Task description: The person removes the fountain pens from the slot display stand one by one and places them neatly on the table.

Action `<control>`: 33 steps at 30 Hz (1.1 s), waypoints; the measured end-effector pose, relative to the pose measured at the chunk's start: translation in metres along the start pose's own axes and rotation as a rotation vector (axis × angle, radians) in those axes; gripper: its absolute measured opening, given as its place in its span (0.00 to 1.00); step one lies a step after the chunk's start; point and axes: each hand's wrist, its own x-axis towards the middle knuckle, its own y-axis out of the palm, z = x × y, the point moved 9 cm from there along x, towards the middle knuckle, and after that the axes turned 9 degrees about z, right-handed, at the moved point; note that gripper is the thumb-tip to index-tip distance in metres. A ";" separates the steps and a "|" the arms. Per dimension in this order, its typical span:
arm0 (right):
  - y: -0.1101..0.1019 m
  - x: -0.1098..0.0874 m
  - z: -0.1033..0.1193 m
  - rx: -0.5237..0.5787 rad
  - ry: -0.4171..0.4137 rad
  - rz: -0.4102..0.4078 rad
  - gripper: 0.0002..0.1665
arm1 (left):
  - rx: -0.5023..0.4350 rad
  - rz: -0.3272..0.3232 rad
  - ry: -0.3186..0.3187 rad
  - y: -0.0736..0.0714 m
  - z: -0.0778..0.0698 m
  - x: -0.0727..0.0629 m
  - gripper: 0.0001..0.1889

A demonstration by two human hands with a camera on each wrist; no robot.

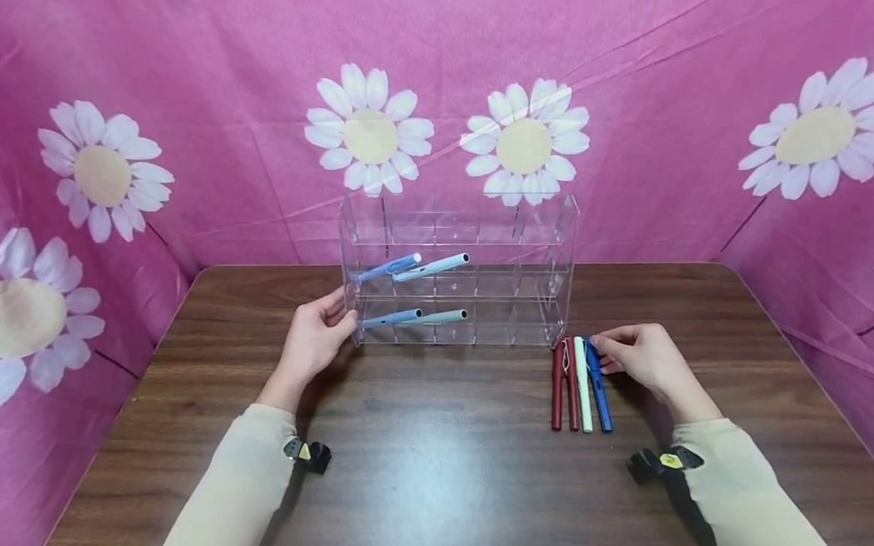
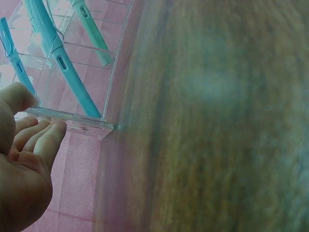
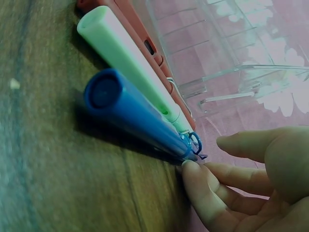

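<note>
A clear tiered rack (image 1: 456, 334) stands upright on the table. My left hand (image 1: 319, 334) grips its left side, thumb in front and fingers behind. On an upper tier lean a blue pen (image 1: 391, 266) and a light blue pen (image 1: 432, 266). Lower down rest another blue pen (image 1: 392, 317) and a green pen (image 1: 441, 316). Right of the rack, two dark red pens (image 1: 559, 391), a pale green pen (image 1: 583, 389) and a dark blue pen (image 1: 600, 392) lie side by side. My right hand (image 1: 641, 361) touches the dark blue pen's far end; in the right wrist view the thumb looks apart from it.
The wooden table (image 1: 420, 491) extends in front of the rack and to both sides. A pink cloth (image 1: 245, 84) with large white daisies hangs behind and around the table. Each wrist wears a small black camera (image 1: 309, 454).
</note>
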 end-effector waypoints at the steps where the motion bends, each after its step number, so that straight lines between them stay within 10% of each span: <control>1: 0.000 0.000 0.000 0.006 0.001 0.000 0.25 | 0.000 -0.001 -0.002 0.000 0.000 0.000 0.27; 33: -0.017 -0.020 0.041 0.095 -0.202 -0.130 0.24 | -0.023 -0.001 0.025 0.000 0.002 0.003 0.27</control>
